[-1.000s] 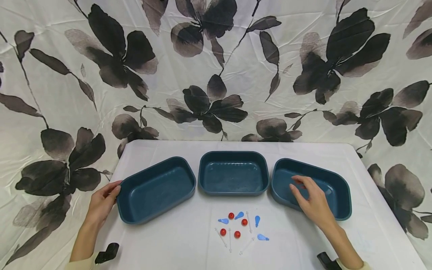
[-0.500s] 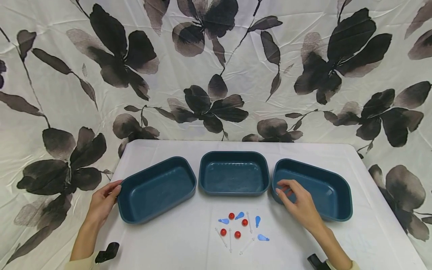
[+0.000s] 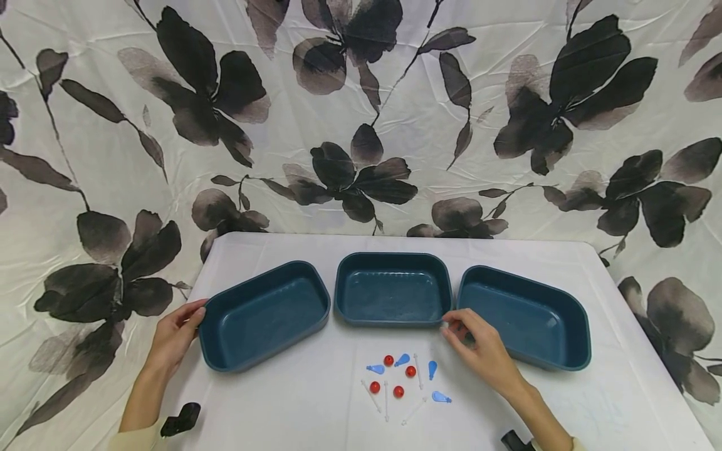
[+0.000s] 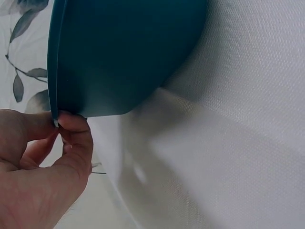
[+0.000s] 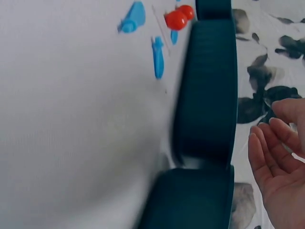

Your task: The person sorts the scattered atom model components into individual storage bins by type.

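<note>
My left hand (image 3: 173, 338) pinches the rim at the left end of the left dark teal bin (image 3: 265, 326); the left wrist view shows thumb and fingers meeting on that rim. My right hand (image 3: 485, 354) hovers near the front of the gap between the middle bin (image 3: 393, 291) and the right bin (image 3: 533, 316). Its fingers are loosely bent, with nothing between them in the right wrist view. In front of the middle bin lie several red beads (image 3: 398, 392), several blue bulb-shaped pieces (image 3: 441, 397) and several thin whitish sticks (image 3: 387, 401), left of my right hand.
The three bins stand in a shallow arc on a white-covered table (image 3: 293, 407), the outer two angled. Behind the table hangs a white cloth (image 3: 361, 232) with dark flowers. A black wrist device (image 3: 180, 419) sits by the left wrist.
My right hand has moved left and nearer, from over the right bin to in front of the gap beside the middle bin. My left hand stays on the left bin's rim.
</note>
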### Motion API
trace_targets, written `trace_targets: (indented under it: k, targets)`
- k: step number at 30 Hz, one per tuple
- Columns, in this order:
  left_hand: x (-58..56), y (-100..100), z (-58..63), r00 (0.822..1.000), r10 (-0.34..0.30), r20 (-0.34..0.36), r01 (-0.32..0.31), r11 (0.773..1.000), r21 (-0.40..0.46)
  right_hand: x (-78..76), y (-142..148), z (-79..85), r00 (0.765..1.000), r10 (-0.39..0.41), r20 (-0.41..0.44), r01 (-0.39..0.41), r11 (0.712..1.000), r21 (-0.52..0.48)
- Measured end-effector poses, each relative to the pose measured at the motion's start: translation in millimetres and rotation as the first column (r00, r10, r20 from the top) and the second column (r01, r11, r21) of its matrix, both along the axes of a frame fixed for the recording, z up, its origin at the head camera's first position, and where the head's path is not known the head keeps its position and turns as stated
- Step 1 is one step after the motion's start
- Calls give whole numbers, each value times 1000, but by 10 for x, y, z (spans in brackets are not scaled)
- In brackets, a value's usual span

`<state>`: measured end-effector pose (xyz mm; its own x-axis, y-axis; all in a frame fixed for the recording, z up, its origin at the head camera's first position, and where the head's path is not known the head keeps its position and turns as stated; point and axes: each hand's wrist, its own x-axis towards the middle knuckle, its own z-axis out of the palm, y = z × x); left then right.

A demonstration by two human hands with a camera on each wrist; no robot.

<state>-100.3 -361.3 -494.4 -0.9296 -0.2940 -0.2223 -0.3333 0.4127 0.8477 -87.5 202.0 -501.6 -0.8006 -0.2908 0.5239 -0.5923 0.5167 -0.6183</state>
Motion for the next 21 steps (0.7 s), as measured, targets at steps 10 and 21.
trace_targets:
  k: [10, 21]
  targets:
    - [-14, -5, -15, 1000, 7, 12, -7, 1000, -1, 40, -136, -107, 988, 144, 60, -145, 989, 9]
    - [16, -44, -29, 999, -29, -31, 29, 1000, 3, 94, -288, -171, 964, 212, 159, -220, 975, 32]
